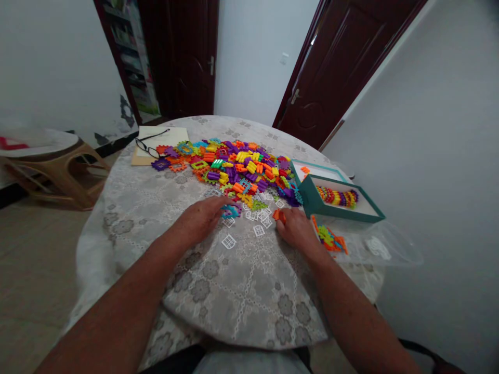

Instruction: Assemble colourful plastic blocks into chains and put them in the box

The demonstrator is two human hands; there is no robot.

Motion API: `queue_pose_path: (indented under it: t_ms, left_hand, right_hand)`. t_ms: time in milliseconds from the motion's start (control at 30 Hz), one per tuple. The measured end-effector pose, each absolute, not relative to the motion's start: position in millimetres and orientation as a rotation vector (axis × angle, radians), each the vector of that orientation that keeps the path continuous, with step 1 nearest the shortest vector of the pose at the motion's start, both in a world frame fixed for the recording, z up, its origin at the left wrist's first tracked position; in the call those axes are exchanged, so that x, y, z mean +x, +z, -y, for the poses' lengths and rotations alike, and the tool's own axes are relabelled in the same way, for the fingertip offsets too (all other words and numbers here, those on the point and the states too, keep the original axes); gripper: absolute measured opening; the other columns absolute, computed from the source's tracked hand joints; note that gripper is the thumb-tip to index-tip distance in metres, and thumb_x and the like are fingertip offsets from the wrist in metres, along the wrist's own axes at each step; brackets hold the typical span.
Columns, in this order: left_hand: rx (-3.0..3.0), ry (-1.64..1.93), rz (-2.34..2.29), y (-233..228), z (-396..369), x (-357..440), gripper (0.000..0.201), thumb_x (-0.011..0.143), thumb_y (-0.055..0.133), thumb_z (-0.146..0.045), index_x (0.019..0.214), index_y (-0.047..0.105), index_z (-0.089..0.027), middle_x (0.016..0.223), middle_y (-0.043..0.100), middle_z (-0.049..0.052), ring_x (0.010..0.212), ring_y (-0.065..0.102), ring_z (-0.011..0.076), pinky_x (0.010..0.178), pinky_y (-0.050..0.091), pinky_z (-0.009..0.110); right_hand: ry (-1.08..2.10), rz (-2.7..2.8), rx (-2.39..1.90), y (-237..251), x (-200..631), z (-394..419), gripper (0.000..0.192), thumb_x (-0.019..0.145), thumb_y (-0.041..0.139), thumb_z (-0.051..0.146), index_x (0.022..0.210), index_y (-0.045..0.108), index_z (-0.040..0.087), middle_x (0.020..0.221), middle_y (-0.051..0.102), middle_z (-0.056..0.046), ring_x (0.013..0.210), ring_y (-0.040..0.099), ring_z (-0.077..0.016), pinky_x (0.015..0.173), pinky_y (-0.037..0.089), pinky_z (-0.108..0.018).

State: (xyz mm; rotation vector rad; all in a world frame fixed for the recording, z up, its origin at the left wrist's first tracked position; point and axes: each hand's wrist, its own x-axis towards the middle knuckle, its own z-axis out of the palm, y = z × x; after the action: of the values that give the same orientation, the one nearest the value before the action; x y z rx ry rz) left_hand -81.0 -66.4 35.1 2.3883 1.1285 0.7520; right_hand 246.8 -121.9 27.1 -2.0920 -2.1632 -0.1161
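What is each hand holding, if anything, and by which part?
The left hand holds a blue toothed plastic piece at its near edge. The right hand pinches a small orange plastic piece at its fingertips; exact part unclear.

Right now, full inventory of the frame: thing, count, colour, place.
Round table with grey lace-pattern cloth: one, centre.
Pile of plastic interlocking building pieces: many, purple, orange, yellow, green, blue; far half of table.
Small white lattice window pieces: several, between pile and hands.
Teal cardboard box: one, right of pile, with a multicoloured row of joined pieces inside.
Clear plastic bag: one, right table edge.
Black-framed glasses: one, on a beige booklet, far left of table.
Brown plastic stool: one, left floor.
Dark wooden doors: two, back wall.
Left hand: on a blue piece.
Right hand: fingertips on an orange piece.
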Motion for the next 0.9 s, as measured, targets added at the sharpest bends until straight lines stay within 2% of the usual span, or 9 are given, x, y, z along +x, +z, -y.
queue_pose_path:
  t_ms: [100, 200, 333, 400, 500, 633, 700, 800, 900]
  left_hand:
    - [2.375, 0.649, -1.170, 40, 71, -80, 0.030, 0.098, 0.051, -0.029, 0.124, 0.066, -0.030, 0.120, 0.078, 0.006, 0.102, 0.073, 0.0265, 0.093, 0.056, 0.042]
    - [2.375, 0.608, -1.145, 45, 75, -77, 0.019, 0.098, 0.052, -0.027, 0.111, 0.066, -0.030, 0.105, 0.077, 0.003, 0.090, 0.072, 0.0237, 0.084, 0.054, 0.038]
    - [2.371, 0.692, -1.094, 47, 76, -73, 0.015, 0.095, 0.056, -0.021, 0.105, 0.066, -0.028, 0.106, 0.075, 0.004, 0.095, 0.070, 0.0228, 0.088, 0.053, 0.037]
    - [2.390, 0.726, -1.087, 47, 75, -72, 0.013, 0.095, 0.057, -0.020, 0.103, 0.065, -0.026, 0.106, 0.074, 0.005, 0.097, 0.069, 0.0231, 0.089, 0.053, 0.037]
    - [2.387, 0.723, -1.092, 46, 76, -70, 0.011, 0.093, 0.057, -0.018, 0.099, 0.063, -0.025, 0.102, 0.072, 0.004, 0.094, 0.068, 0.0226, 0.086, 0.052, 0.036]
    - [2.356, 0.661, -1.161, 45, 80, -71, 0.012, 0.089, 0.059, -0.016, 0.097, 0.061, -0.025, 0.096, 0.072, 0.003, 0.089, 0.069, 0.0224, 0.080, 0.051, 0.034]
    - [2.341, 0.644, -1.206, 43, 81, -73, 0.016, 0.090, 0.059, -0.016, 0.102, 0.062, -0.025, 0.096, 0.073, 0.003, 0.089, 0.070, 0.0231, 0.080, 0.052, 0.034]
    - [2.353, 0.658, -1.198, 40, 82, -75, 0.027, 0.091, 0.058, -0.013, 0.115, 0.063, -0.026, 0.107, 0.075, 0.005, 0.098, 0.071, 0.0238, 0.088, 0.053, 0.036]
    - [2.443, 0.622, -1.138, 38, 83, -75, 0.022, 0.092, 0.059, -0.013, 0.111, 0.066, -0.023, 0.111, 0.073, 0.008, 0.104, 0.069, 0.0243, 0.093, 0.052, 0.036]
  right_hand:
    - [0.033, 1.982, -2.052, 31, 247, 127, 0.029, 0.099, 0.058, 0.032, 0.118, 0.069, 0.014, 0.111, 0.068, -0.018, 0.101, 0.066, -0.0297, 0.092, 0.051, -0.043]
    - [0.422, 1.823, -1.866, 45, 241, 131, 0.029, 0.098, 0.058, 0.038, 0.117, 0.069, 0.019, 0.110, 0.071, -0.011, 0.093, 0.068, -0.0240, 0.087, 0.054, -0.039]
    - [0.992, 1.728, -1.556, 69, 217, 125, 0.026, 0.095, 0.057, 0.038, 0.111, 0.069, 0.022, 0.096, 0.072, -0.004, 0.082, 0.068, -0.0197, 0.074, 0.056, -0.033]
    - [1.140, 1.717, -1.494, 77, 202, 117, 0.022, 0.094, 0.057, 0.037, 0.105, 0.069, 0.021, 0.088, 0.070, -0.002, 0.078, 0.067, -0.0183, 0.071, 0.055, -0.030]
    - [1.193, 1.840, -1.472, 78, 181, 105, 0.022, 0.097, 0.056, 0.039, 0.093, 0.068, 0.021, 0.076, 0.067, 0.000, 0.071, 0.064, -0.0162, 0.067, 0.052, -0.027]
    - [1.169, 2.009, -1.379, 66, 162, 102, 0.039, 0.107, 0.046, 0.047, 0.088, 0.068, 0.022, 0.074, 0.065, 0.000, 0.070, 0.063, -0.0161, 0.065, 0.049, -0.026]
    - [1.055, 2.047, -1.328, 57, 156, 106, 0.041, 0.110, 0.042, 0.047, 0.093, 0.071, 0.022, 0.080, 0.068, 0.000, 0.075, 0.064, -0.0168, 0.070, 0.050, -0.027]
    - [0.847, 2.149, -1.243, 48, 151, 115, 0.035, 0.111, 0.043, 0.040, 0.111, 0.073, 0.022, 0.100, 0.073, -0.004, 0.092, 0.067, -0.0190, 0.086, 0.052, -0.031]
    - [0.706, 2.215, -1.177, 42, 147, 120, 0.031, 0.110, 0.046, 0.035, 0.120, 0.072, 0.023, 0.110, 0.074, -0.006, 0.104, 0.067, -0.0204, 0.094, 0.050, -0.033]
